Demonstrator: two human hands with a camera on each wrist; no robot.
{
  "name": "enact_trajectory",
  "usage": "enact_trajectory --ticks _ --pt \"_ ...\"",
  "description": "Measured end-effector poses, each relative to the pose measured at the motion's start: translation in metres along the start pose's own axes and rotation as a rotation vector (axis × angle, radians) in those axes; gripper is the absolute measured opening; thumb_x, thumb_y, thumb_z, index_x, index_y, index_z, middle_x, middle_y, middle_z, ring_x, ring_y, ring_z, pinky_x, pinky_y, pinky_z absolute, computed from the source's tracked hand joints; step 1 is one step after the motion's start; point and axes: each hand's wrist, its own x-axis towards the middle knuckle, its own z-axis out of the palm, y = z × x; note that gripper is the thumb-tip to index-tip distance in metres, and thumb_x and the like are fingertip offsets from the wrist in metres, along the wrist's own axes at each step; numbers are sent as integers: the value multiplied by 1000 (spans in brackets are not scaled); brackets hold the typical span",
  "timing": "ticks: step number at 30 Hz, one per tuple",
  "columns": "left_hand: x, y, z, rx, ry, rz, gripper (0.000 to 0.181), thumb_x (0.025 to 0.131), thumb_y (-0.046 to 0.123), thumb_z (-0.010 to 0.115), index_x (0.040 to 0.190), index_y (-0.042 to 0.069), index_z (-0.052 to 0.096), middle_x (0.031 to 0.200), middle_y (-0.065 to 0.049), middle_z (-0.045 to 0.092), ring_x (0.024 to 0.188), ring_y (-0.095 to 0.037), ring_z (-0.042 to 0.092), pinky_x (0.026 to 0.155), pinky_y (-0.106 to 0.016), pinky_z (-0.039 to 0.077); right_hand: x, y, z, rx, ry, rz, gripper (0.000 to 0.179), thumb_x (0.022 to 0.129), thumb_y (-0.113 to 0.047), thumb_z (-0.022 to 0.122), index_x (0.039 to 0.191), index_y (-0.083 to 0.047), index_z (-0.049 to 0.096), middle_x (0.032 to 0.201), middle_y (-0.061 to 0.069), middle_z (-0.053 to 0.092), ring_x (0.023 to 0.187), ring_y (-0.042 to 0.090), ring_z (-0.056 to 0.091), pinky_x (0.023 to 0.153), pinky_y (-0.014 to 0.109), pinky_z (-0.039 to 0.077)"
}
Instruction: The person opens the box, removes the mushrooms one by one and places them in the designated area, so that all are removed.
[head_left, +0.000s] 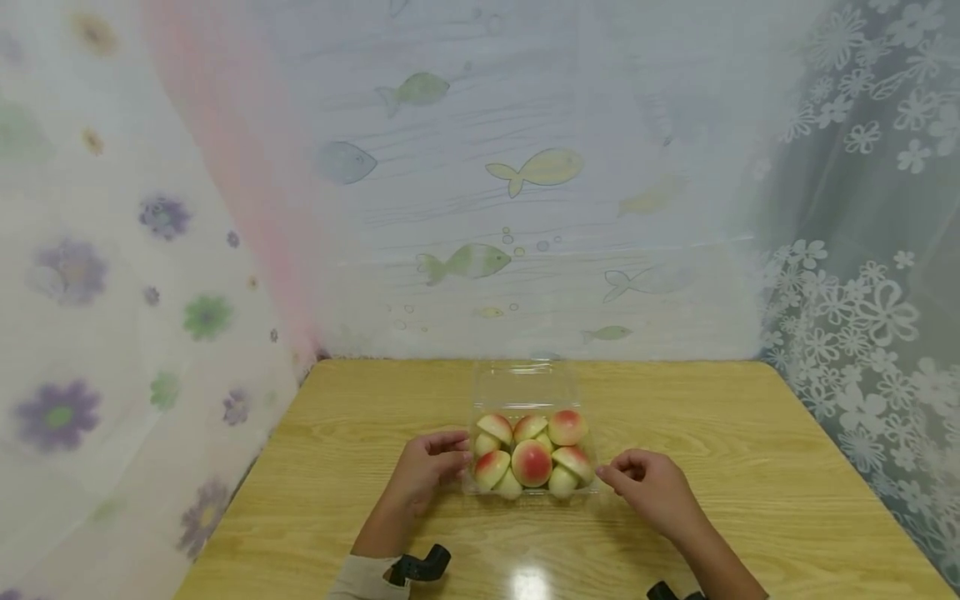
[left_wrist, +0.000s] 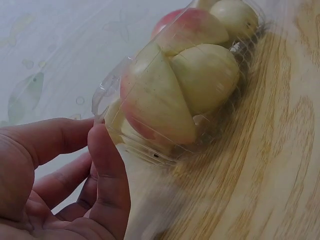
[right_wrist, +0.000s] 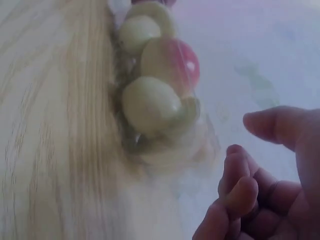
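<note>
A clear plastic box [head_left: 597,485] stands on the table, its hinged lid [head_left: 527,387] raised at the back. Inside lie several mushroom-shaped pieces [head_left: 532,463], pale yellow with pink-red caps; their material cannot be told. My left hand [head_left: 423,471] is at the box's left side. In the left wrist view, the thumb and a finger of that hand [left_wrist: 107,185] pinch the clear rim [left_wrist: 102,95]. Near the right side is my right hand [head_left: 656,492]. The right wrist view shows this hand [right_wrist: 265,195] with thumb and fingers apart, a gap between them and the box.
The wood-grain table [head_left: 337,417] extends around the box. Behind it hangs a pale sheet with printed fish [head_left: 472,261]. Flowered curtains [head_left: 60,417] flank both sides. A black wrist mount [head_left: 423,564] shows at the left cuff.
</note>
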Motion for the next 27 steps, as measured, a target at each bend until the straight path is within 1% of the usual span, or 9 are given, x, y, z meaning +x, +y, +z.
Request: enact_trajectory --ticks 2,6,13,15,17,20,23,25,27 --pt "0 -1 0 -8 -14 1 45 92 2 75 135 -6 63 109 -9 68 89 -12 69 71 -24 60 -2 -6 1 -45 9 -17 31 93 -44 77 94 -13 77 86 7 71 67 17 54 56 31 46" --pt "1 -2 -1 -15 -30 -5 46 93 4 74 137 -5 62 104 -4 66 87 -12 68 70 -23 59 -4 -15 4 -74 2 -30 28 91 -43 78 93 -15 81 88 3 74 71 17 58 60 32 48" --pt "1 -4 -3 -34 -36 -16 48 94 5 74 140 -4 61 104 -3 67 85 -10 67 70 -23 59 -3 -24 10 -119 -21 -52 26 91 -43 79 93 -17 83 89 -1 78 76 15 66 63 32 52" --pt "2 -5 -3 -42 -42 -15 48 94 5 74 140 -3 61 104 -2 67 84 -10 67 70 -23 59 -2 -26 12 -153 -19 -60 23 90 -42 79 91 -19 84 88 -3 78 72 14 64 60 31 50" --pt "2 -5 -3 -49 -47 -14 49 95 5 74 141 -3 61 103 -2 68 84 -10 68 70 -23 59 -2 -28 14 -194 -17 -63 20 90 -43 79 88 -23 84 81 -5 77 63 11 57 55 29 44" --pt "2 -6 -4 -54 -53 -18 49 95 4 73 142 -3 60 104 -2 68 82 -9 67 70 -23 59 -2 -30 18 -247 -23 -62 20 90 -45 79 84 -27 84 64 -5 69 52 11 40 48 25 32" --pt "2 -6 -5 -54 -55 -25 50 95 4 73 142 -3 60 105 -2 68 82 -8 67 69 -22 59 -3 -30 21 -293 -22 -71 20 91 -47 77 81 -30 83 54 -5 60 48 10 30 46 24 23" --pt "1 -5 -5 -53 -56 -29 50 95 4 74 142 -3 60 105 -2 68 82 -8 68 69 -22 59 -4 -31 22 -307 -17 -72 19 91 -47 77 83 -30 83 59 -8 64 47 10 31 46 24 21" --pt "1 -4 -4 -49 -58 -30 50 94 4 74 142 -4 60 104 -2 68 84 -8 68 70 -22 59 -5 -32 22 -319 -4 -67 17 90 -46 78 85 -32 84 70 -9 72 50 8 43 45 25 24"
